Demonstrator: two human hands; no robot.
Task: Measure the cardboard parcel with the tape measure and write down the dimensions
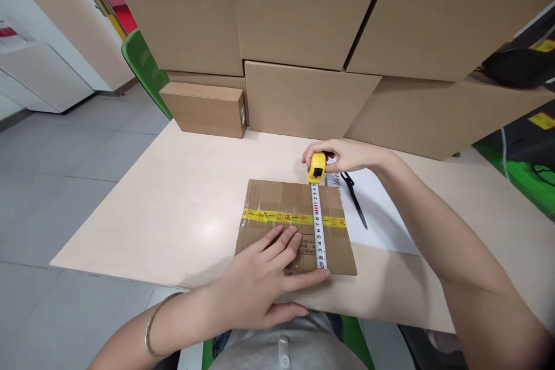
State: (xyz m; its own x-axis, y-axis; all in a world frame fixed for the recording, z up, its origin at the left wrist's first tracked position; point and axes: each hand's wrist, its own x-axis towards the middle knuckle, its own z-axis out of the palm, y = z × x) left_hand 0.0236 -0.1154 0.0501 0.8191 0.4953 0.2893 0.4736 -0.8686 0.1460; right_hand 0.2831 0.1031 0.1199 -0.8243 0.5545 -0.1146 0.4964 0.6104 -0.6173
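Measuring is being done right now, with a flat cardboard box (pixel 295 201) set close to the near edge of the table (pixel 130 208) and a white blade (pixel 317 225) stretched over its top from near side to far! The yellow tape measure (pixel 317 166) is clasped at the box's far edge by the right hand (pixel 333 153), its grip closed around the case. At the box's near edge, the blade's end is pinned by the left index fingertip (pixel 323 275); the left hand (pixel 255 277) is spread palm-down across the cardboard, nothing clutched in its grip. Whether the end is hooked there cannot be told. Toward the table's right edge, a pen (pixel 355 202) is laid on white paper (pixel 384 219). Next, it seems, the blade must be kept straight and the figure read at the far edge, perhaps then noted down
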